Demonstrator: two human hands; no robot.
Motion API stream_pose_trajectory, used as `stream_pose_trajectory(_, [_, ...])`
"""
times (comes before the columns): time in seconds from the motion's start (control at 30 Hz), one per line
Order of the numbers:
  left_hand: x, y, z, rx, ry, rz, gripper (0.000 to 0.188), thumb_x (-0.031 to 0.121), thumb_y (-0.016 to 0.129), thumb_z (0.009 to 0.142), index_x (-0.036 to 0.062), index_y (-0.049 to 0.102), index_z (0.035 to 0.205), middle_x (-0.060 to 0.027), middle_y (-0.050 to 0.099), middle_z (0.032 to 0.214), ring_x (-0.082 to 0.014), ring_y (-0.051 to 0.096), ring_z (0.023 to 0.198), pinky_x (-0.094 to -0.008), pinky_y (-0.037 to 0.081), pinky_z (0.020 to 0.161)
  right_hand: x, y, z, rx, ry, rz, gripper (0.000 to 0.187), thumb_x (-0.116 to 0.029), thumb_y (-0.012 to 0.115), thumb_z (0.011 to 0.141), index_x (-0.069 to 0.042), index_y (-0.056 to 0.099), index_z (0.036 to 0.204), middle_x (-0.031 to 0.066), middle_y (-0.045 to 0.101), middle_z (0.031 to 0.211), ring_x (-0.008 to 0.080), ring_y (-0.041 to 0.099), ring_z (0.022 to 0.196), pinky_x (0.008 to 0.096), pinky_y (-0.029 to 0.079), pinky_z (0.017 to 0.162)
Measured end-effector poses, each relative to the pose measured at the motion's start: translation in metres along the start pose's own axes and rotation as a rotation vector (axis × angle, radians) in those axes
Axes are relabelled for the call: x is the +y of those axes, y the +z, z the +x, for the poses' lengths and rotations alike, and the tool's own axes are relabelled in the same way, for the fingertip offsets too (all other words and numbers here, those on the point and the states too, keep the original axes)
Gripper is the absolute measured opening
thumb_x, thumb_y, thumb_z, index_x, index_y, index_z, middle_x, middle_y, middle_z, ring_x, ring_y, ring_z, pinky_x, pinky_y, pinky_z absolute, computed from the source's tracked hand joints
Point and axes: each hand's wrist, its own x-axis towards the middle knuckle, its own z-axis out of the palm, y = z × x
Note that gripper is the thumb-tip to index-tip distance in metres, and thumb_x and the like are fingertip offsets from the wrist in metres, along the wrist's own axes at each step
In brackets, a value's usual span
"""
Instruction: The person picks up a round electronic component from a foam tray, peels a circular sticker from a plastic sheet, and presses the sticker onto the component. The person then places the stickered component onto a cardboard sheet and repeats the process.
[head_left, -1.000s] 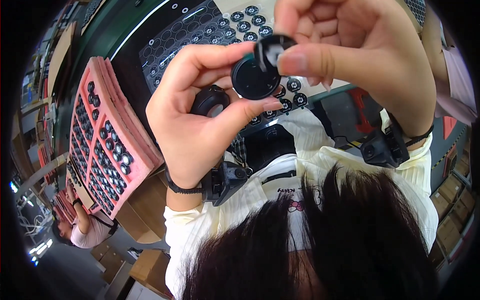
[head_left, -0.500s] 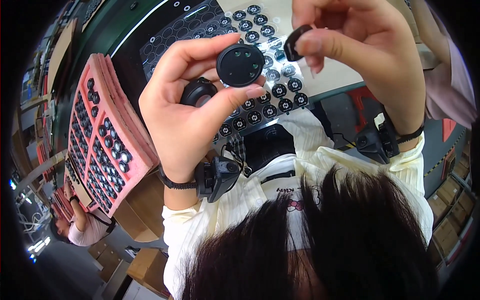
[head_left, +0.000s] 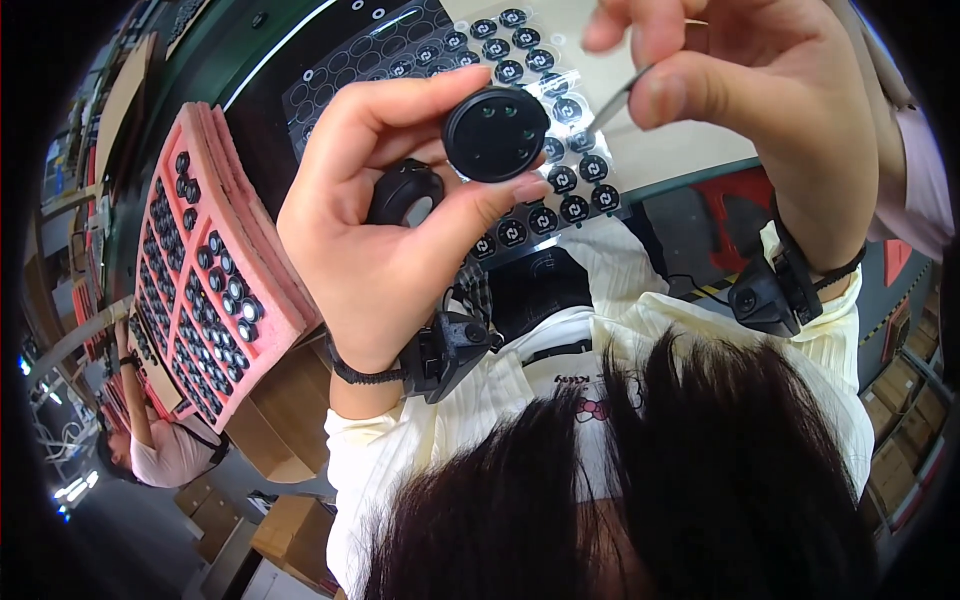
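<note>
My left hand point(head_left: 350, 215) pinches a round black disc-shaped part point(head_left: 495, 135) between thumb and fingers, its face with several small holes turned upward. A second round black part point(head_left: 408, 192), with a pale grey spot, sits in the same palm. To the right, my right hand point(head_left: 700, 75) pinches a thin dark round sticker point(head_left: 616, 100) between thumb and finger. It shows nearly edge-on, apart from the disc. Under both hands lies a clear sheet of round black stickers point(head_left: 512, 233) with white marks; its upper left part holds bare outlines.
On the left, a pink foam tray point(head_left: 290, 312) holds many round black parts in compartments. Cardboard boxes point(head_left: 292, 530) stand on the floor below. Another person point(head_left: 175, 455) works at far left; a pink sleeve point(head_left: 925, 185) shows at far right.
My right hand has moved right, and the sticker has turned from partly face-on to nearly edge-on. My left hand has shifted the disc slightly right, still holding both parts.
</note>
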Motion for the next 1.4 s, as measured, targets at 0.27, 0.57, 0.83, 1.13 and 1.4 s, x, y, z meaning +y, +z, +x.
stream_pose_trajectory(0.27, [0.005,0.003,0.001,0.027,0.021,-0.023,0.042,-0.016,0.059,0.058,-0.0099,0.049,0.099,-0.0189,0.06,0.079,-0.0237,0.061,0.07,-0.0268,0.051,0.064,-0.002,-0.027,-0.018,0.009,0.105,-0.056,0.042,-0.001,0.069,0.066,-0.002,0.051,0.104,0.004,0.058,0.076,0.0091,0.055,0.065,0.016,0.043,0.055])
stream_pose_trajectory(0.57, [0.007,0.008,0.002,0.047,0.043,-0.084,0.042,-0.015,0.062,0.057,-0.0099,0.05,0.097,-0.0183,0.059,0.087,-0.022,0.061,0.072,-0.0271,0.051,0.067,0.003,-0.06,-0.041,0.031,0.227,-0.143,0.041,-0.002,0.069,0.066,-0.002,0.051,0.103,0.0042,0.057,0.077,0.0089,0.054,0.065,0.0163,0.042,0.056])
stream_pose_trajectory(0.83, [0.007,0.006,-0.001,0.041,0.158,0.104,0.045,-0.012,0.067,0.056,-0.0094,0.05,0.097,-0.0175,0.06,0.085,-0.0204,0.061,0.073,-0.027,0.051,0.067,0.023,-0.049,-0.016,0.022,0.301,-0.177,0.041,-0.002,0.069,0.066,-0.002,0.051,0.102,0.0043,0.056,0.078,0.0088,0.053,0.064,0.0166,0.042,0.056])
stream_pose_trajectory(1.13, [0.009,0.008,-0.004,0.066,0.083,0.023,0.044,-0.012,0.068,0.056,-0.0094,0.05,0.096,-0.0169,0.06,0.081,-0.02,0.061,0.07,-0.0261,0.051,0.065,0.021,-0.044,-0.01,0.026,0.41,-0.243,0.041,-0.002,0.069,0.065,-0.002,0.05,0.101,0.0045,0.055,0.078,0.0086,0.052,0.064,0.017,0.042,0.056])
stream_pose_trajectory(1.4, [0.012,0.013,-0.003,0.129,0.113,0.111,0.044,-0.013,0.068,0.053,-0.0097,0.051,0.094,-0.0166,0.061,0.082,-0.0191,0.061,0.071,-0.0247,0.049,0.068,0.014,-0.026,-0.002,0.034,0.503,-0.291,0.04,-0.002,0.068,0.065,-0.002,0.05,0.101,0.0046,0.054,0.079,0.0085,0.052,0.064,0.0173,0.041,0.056])
